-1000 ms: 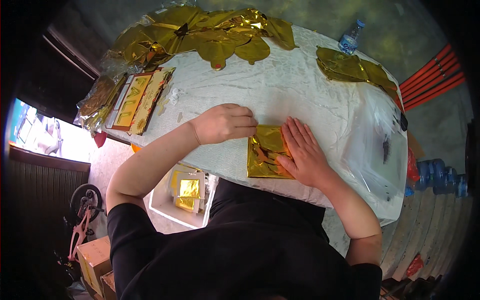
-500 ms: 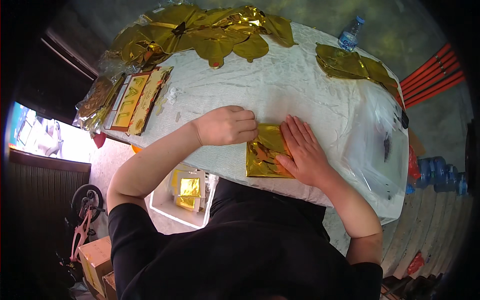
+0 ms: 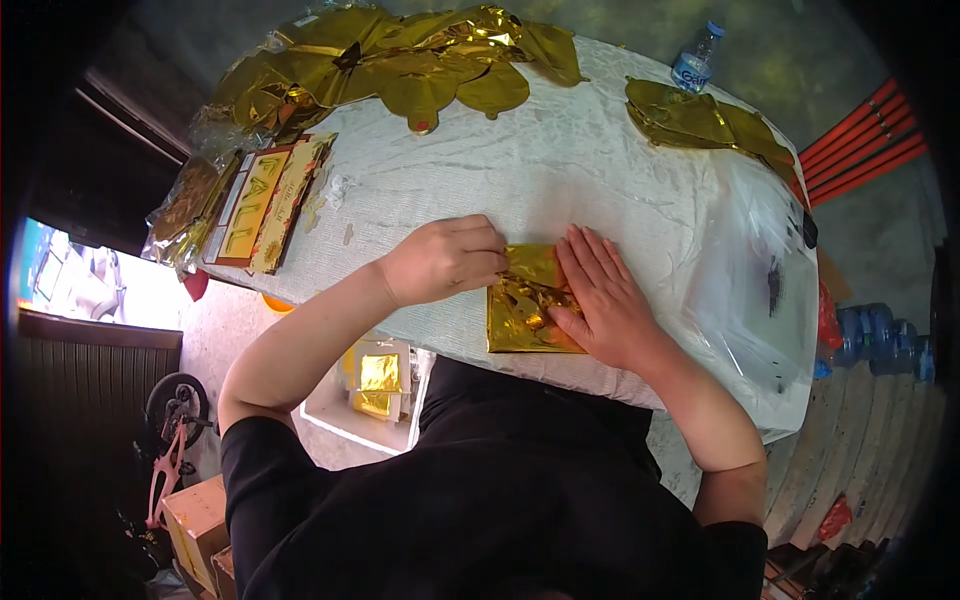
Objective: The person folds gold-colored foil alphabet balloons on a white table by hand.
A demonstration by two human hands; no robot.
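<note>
A folded square of shiny gold foil [image 3: 520, 325], probably a flat foil balloon, lies near the front edge of the table. My right hand [image 3: 605, 310] rests flat over its right side, fingers stretched out and thumb on the creased middle. At the upper left edge of the foil, my left hand [image 3: 450, 262] is closed, its fingertips touching or pinching near that edge. What those fingers hold, if anything, is hidden.
Gold foil balloons [image 3: 420, 75] spread along the far left; another gold foil pile [image 3: 690, 118] lies by a water bottle [image 3: 697, 62]. Packaged cards [image 3: 262, 205] sit at left, clear plastic bags [image 3: 735, 270] at right. A white bin [image 3: 345, 430] with gold packets stands below the table edge.
Both hands keep nearly the same places on the foil. The whole view has shifted slightly, and the creases in the middle of the foil look a little different.
</note>
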